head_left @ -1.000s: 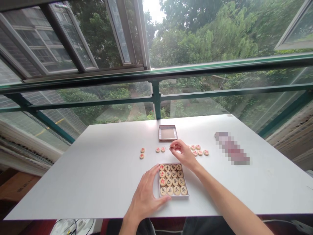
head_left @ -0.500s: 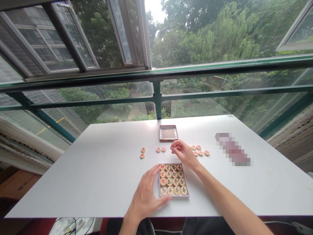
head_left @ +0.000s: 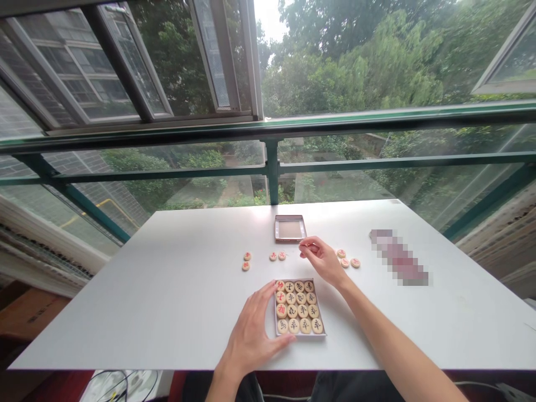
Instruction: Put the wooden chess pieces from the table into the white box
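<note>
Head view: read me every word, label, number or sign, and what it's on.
"相" red: round, pale wooden-looking piece in the shallow white box; also a loose left piece.
"卒" black: near-right corner piece, others too.
"馬" black: near-left corner piece.
"車" black: boxed second-row piece.
"士" black: boxed far-row piece.
"兵" red: loose middle piece.
Too small or blurred: remaining pieces, brown cardboard box, pixelated pinkish object.

Red 帥, 士, 相 are borne by boxed discs [head_left: 281, 297]; black 馬, 車, 卒 are shown on neighbours [head_left: 302, 311]; red 相, 兵 on loose discs [head_left: 245, 266].
</note>
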Demonstrator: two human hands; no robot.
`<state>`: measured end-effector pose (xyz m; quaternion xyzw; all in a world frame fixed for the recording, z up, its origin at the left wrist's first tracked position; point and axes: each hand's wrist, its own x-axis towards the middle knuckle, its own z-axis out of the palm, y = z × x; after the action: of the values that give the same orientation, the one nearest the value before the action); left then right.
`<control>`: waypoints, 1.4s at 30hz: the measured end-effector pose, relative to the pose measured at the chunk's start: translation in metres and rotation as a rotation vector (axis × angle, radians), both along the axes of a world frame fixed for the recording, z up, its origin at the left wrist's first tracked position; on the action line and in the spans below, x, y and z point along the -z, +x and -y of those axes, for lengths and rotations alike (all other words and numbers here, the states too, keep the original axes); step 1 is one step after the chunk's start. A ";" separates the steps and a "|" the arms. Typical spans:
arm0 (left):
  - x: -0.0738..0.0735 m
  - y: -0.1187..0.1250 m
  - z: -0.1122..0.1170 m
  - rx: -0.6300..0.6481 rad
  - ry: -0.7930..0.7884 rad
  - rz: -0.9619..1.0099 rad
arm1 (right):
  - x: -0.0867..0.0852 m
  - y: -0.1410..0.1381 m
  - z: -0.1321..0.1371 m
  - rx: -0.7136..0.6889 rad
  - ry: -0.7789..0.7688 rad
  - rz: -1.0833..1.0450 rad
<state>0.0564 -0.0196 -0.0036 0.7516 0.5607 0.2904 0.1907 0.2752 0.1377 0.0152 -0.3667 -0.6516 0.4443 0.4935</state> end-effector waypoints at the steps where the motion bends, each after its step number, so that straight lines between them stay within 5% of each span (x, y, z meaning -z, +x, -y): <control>1: 0.000 0.000 0.000 0.001 0.003 0.002 | -0.001 0.000 0.000 -0.008 -0.001 0.004; 11: 0.000 -0.001 -0.001 0.028 0.039 0.030 | -0.025 0.014 0.054 -0.160 -0.006 -0.099; 21: -0.003 -0.001 0.001 0.054 0.101 0.016 | -0.006 0.017 0.113 -0.165 -0.129 -0.082; 26: -0.003 -0.001 0.002 0.059 0.114 0.017 | -0.001 0.013 0.125 -0.162 -0.200 -0.014; 42: -0.002 -0.002 0.003 0.057 0.125 0.052 | -0.005 -0.004 0.144 -0.060 -0.074 0.288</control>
<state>0.0543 -0.0223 -0.0014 0.7701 0.5146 0.3385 0.1660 0.2716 -0.0059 0.0197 -0.4250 -0.7096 0.4252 0.3674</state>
